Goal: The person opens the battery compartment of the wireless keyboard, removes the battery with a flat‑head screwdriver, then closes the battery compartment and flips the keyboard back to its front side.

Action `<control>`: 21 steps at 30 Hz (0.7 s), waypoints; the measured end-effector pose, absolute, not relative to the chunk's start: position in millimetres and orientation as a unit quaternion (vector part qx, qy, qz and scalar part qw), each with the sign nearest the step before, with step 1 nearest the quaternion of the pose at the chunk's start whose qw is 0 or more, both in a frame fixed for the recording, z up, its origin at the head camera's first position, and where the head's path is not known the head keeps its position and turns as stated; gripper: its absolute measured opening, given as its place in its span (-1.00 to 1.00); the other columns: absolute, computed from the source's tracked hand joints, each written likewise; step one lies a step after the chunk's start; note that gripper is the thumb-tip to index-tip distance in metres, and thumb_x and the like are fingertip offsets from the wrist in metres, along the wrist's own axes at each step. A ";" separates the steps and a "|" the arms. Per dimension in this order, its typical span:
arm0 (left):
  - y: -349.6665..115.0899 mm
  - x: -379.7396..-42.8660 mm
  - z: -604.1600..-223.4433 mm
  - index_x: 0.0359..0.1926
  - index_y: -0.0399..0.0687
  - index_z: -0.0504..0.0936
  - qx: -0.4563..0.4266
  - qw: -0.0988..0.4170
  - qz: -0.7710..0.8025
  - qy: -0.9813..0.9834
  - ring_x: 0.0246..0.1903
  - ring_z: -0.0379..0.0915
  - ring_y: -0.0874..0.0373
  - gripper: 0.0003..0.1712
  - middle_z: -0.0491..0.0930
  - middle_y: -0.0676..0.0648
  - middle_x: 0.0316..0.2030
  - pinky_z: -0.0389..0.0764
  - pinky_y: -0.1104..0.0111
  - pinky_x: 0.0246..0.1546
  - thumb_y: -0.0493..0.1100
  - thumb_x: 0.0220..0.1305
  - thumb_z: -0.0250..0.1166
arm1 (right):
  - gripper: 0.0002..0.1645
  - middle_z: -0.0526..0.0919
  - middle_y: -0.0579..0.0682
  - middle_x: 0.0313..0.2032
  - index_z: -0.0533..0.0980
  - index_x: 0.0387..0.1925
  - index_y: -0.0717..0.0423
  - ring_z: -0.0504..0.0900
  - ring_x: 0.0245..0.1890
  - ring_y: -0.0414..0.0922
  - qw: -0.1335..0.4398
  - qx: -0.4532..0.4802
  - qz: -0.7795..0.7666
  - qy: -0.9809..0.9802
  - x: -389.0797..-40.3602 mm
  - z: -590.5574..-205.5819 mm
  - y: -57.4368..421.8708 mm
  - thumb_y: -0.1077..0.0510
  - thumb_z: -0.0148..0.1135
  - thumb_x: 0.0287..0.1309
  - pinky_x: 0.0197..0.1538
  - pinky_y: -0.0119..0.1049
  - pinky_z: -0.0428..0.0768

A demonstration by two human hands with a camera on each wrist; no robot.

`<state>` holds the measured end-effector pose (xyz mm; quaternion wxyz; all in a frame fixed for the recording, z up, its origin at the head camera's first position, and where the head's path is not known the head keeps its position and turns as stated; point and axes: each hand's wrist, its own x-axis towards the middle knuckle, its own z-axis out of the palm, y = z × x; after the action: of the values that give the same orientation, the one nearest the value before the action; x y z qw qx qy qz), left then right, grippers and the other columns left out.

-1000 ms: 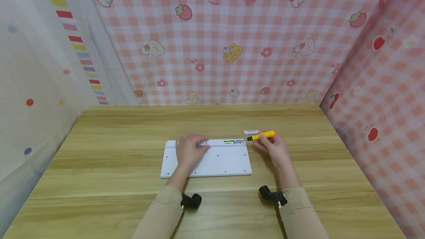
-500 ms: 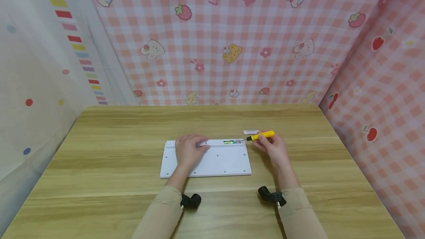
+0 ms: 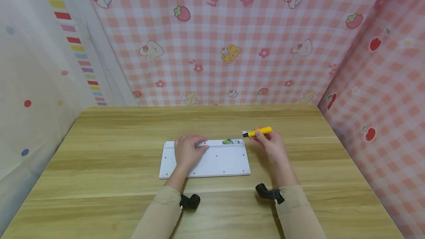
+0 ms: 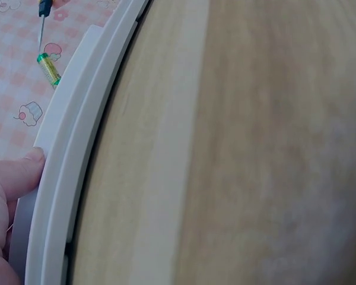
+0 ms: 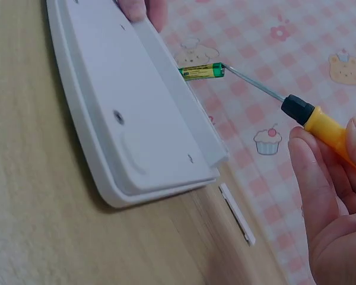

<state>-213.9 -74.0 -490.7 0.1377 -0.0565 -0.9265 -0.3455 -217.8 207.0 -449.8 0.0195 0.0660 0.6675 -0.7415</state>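
Observation:
A white keyboard (image 3: 216,163) lies face down on the table, its battery slot at the far right. My left hand (image 3: 189,152) grips its raised far edge, thumb on the underside and fingers over the back. With my right hand (image 3: 275,148) I hold a screwdriver (image 3: 262,131) by its yellow handle, shaft pointing left. Its tip touches the end of a green battery (image 5: 203,72) in the right wrist view. That battery is tilted, one end sticking up out of the slot. The left wrist view also shows the battery (image 4: 48,70) beneath the screwdriver shaft (image 4: 42,35).
A small white battery cover (image 5: 237,215) lies on the table beyond the keyboard's right end, partly hidden by my right hand in the head view. The wooden table (image 3: 116,132) ends at a pink checked curtain (image 3: 199,47).
The screwdriver has risen slightly and moved away from me with my right hand. The battery, flat in the slot before, is now tilted up at one end. My left hand keeps its hold.

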 end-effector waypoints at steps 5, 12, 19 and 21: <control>-75.5 -213.5 -490.8 -0.11 0.17 0.76 -0.056 0.133 -0.351 -0.925 0.08 0.50 0.08 -0.71 0.71 0.09 -0.06 0.05 0.08 0.36 -0.03 0.10 0.52 | -0.54 0.55 0.14 -0.07 0.26 0.22 0.54 0.69 -0.25 -0.23 0.016 0.065 -0.743 0.666 -216.0 -446.7 202.1 0.33 0.05 0.41 0.06 -0.24 0.59; -75.0 -213.0 -491.9 -0.13 0.17 0.76 -0.059 0.142 -0.351 -0.924 0.06 0.51 0.07 -0.72 0.71 0.08 -0.07 0.07 0.07 0.35 -0.04 0.09 0.53 | -0.51 0.60 -0.05 -0.17 0.24 0.23 0.57 0.69 -0.27 -0.27 -0.018 0.066 -0.751 0.657 -212.1 -449.5 213.9 0.31 0.05 0.42 -0.04 -0.36 0.62; -75.1 -213.4 -492.3 -0.12 0.18 0.77 -0.060 0.141 -0.346 -0.925 0.06 0.51 0.07 -0.72 0.71 0.09 -0.07 0.07 0.09 0.34 -0.03 0.09 0.52 | -0.57 0.67 -0.21 -0.34 0.36 0.11 0.56 0.68 -0.36 -0.30 -0.071 0.061 -0.728 0.679 -201.3 -448.5 238.7 0.28 0.15 0.38 -0.15 -0.42 0.65; -75.3 -213.7 -492.6 -0.12 0.18 0.76 -0.061 0.141 -0.346 -0.926 0.06 0.51 0.07 -0.72 0.71 0.09 -0.07 0.08 0.09 0.34 -0.02 0.09 0.52 | -0.63 0.69 -0.22 -0.35 0.41 0.05 0.56 0.69 -0.37 -0.30 -0.080 0.049 -0.724 0.684 -197.3 -448.1 247.3 0.31 0.17 0.35 -0.18 -0.43 0.65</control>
<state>-213.7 -75.3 -492.6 0.1411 -0.0605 -0.9257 -0.3458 -197.3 247.3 -448.1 -0.0797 0.0486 0.6836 -0.7239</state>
